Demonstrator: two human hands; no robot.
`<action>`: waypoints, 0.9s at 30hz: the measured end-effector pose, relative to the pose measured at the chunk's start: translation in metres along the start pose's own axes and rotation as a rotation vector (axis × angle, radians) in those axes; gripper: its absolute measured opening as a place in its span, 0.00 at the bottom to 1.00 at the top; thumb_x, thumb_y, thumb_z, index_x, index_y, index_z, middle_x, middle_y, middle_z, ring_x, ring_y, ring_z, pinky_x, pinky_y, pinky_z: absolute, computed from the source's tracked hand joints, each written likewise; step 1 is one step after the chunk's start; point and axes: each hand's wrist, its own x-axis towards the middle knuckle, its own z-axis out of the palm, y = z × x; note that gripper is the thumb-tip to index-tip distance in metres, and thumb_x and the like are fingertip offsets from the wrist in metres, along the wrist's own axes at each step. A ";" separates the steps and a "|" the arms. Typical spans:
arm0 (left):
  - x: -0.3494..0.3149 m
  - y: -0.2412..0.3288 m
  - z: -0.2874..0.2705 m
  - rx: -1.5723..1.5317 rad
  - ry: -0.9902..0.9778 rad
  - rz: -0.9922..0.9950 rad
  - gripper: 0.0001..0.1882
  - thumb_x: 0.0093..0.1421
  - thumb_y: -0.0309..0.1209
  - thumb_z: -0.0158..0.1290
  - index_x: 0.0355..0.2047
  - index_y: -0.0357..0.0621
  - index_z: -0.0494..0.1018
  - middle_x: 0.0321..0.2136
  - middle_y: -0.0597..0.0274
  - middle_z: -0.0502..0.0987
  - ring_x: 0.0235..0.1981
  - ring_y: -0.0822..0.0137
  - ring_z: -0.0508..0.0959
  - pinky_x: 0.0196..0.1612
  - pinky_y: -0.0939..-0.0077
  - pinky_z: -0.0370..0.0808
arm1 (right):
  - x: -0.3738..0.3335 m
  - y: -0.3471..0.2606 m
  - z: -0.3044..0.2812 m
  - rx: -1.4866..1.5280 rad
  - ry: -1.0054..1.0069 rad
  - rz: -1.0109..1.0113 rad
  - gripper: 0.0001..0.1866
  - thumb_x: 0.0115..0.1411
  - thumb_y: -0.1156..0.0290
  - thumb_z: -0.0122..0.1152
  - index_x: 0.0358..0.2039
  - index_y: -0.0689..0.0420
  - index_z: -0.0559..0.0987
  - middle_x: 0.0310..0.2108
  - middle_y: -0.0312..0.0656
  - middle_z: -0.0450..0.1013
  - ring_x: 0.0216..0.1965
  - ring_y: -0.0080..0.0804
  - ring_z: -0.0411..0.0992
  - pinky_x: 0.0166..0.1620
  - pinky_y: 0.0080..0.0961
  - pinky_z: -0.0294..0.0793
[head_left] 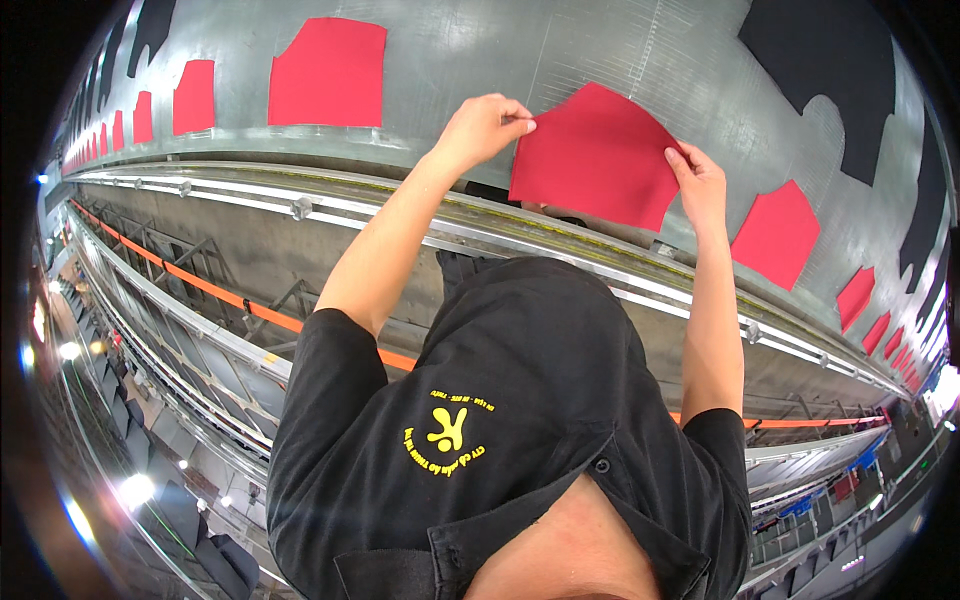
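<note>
Between my two hands a red cut fabric piece (596, 160) is held up by its sides, tilted over the near edge of the long grey table (470, 60). Thumb and fingers of my left hand (484, 130) pinch its upper left corner. My right hand (700, 185) grips the right edge, thumb on the front face and fingers behind. Part of the table edge is hidden by the cloth. To its left, a similar red piece (328, 72) lies flat; to its right lies another red piece (778, 235).
More red pieces run along the table both ways, such as a small one (194, 97) at left. Black fabric pieces (850, 75) lie at the far right. A metal rail (300, 208) borders the table's near side; an orange strip (230, 297) runs along a frame behind me.
</note>
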 end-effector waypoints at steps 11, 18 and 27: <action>0.050 0.011 -0.013 0.122 0.078 0.002 0.15 0.64 0.42 0.62 0.43 0.44 0.85 0.40 0.55 0.84 0.43 0.59 0.83 0.48 0.67 0.79 | 0.047 -0.012 -0.006 0.014 0.054 -0.070 0.15 0.68 0.66 0.67 0.49 0.61 0.85 0.37 0.33 0.82 0.38 0.17 0.76 0.43 0.18 0.75; 0.056 0.007 -0.014 0.054 0.093 -0.023 0.15 0.63 0.42 0.61 0.43 0.46 0.85 0.41 0.55 0.84 0.44 0.57 0.84 0.49 0.64 0.79 | 0.055 -0.013 -0.004 -0.025 0.042 -0.042 0.15 0.68 0.66 0.66 0.50 0.61 0.85 0.38 0.34 0.83 0.38 0.18 0.77 0.44 0.19 0.75; 0.063 0.007 -0.014 0.106 0.092 -0.074 0.17 0.63 0.45 0.62 0.43 0.47 0.85 0.40 0.57 0.84 0.43 0.61 0.83 0.48 0.67 0.78 | 0.064 -0.010 -0.003 0.034 0.022 -0.001 0.15 0.68 0.66 0.66 0.50 0.62 0.85 0.38 0.35 0.83 0.38 0.18 0.77 0.44 0.19 0.75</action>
